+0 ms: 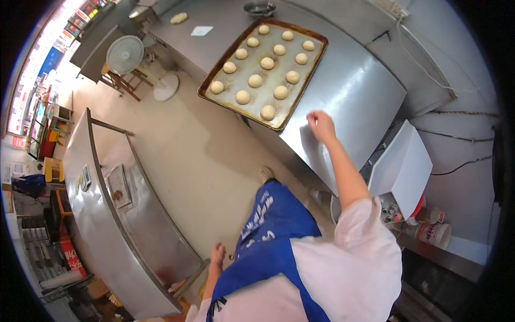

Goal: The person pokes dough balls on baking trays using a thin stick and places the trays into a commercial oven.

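Note:
My right hand (321, 126) is over the metal worktable (348, 102), its fingers curled in a loose fist with nothing seen in them. Just beyond it lies a dark-rimmed baking tray (307, 88), apart from the hand. Several round, pale dough balls (255, 81) sit spaced in rows on the tray, whose near left corner reaches past the table edge. Low at my left side hangs my left hand (218, 253), small in view, fingers curled and nothing visible in it. A blue apron (276, 214) covers my front.
Another metal table (145, 214) with a raised bar and a small tray (118, 185) stands to the left. A metal bowl (260, 8), a white card-like piece (201, 30) and a dough piece (178, 18) lie at the far end. A white bin (405, 166) stands right; a stool (126, 56) is far left.

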Action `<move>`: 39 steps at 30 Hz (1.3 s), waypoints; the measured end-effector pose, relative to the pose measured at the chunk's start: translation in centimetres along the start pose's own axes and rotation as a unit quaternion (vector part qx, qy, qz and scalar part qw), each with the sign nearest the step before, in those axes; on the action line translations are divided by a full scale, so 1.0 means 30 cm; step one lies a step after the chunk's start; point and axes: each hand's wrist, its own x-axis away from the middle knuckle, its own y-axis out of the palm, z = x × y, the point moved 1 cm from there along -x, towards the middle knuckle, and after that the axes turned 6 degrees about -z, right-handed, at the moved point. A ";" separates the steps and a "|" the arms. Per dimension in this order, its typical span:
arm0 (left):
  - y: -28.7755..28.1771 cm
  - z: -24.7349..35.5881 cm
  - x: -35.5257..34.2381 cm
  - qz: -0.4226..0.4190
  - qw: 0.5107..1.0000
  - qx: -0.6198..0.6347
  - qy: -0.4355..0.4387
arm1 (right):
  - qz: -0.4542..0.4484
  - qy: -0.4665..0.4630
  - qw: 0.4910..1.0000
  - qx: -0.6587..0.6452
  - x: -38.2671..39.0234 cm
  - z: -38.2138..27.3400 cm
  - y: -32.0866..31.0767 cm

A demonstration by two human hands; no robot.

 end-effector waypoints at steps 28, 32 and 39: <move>0.018 0.604 0.036 0.047 0.997 -0.053 0.017 | -0.024 -0.152 0.973 0.174 -0.375 -0.040 -0.111; 0.049 0.850 -0.012 0.032 0.984 -0.091 0.149 | -0.031 -0.196 0.970 0.142 -0.422 -0.139 0.011; 0.148 0.910 0.107 0.002 0.981 -0.132 0.144 | -0.062 -0.200 0.971 0.119 -0.442 -0.093 0.053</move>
